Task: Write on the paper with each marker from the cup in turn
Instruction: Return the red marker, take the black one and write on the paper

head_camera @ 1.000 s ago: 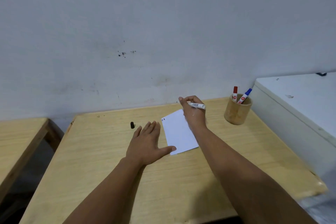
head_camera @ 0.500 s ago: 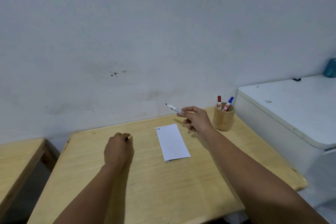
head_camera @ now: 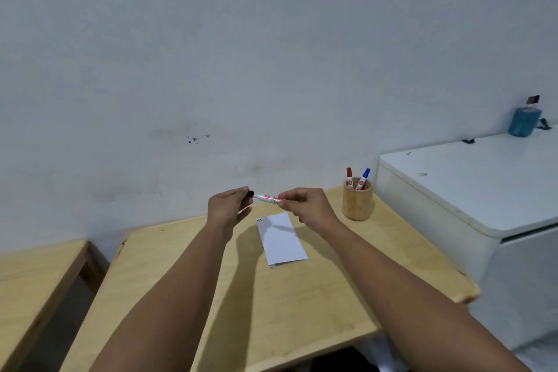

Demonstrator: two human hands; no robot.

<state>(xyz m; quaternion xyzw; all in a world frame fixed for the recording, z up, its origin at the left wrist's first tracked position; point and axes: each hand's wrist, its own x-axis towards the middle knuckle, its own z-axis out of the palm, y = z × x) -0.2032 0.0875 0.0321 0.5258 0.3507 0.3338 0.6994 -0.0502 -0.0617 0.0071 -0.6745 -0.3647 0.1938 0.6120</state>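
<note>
A big white box with a flat lid stands just beside the wooden table. A blue pot sits at the back of the lid, near the wall. Another wooden table is on the other side, with small dark spots on the wall above.

A plain, bare room: scuffed white wall, two light wooden tables, a white cabinet at right.
</note>
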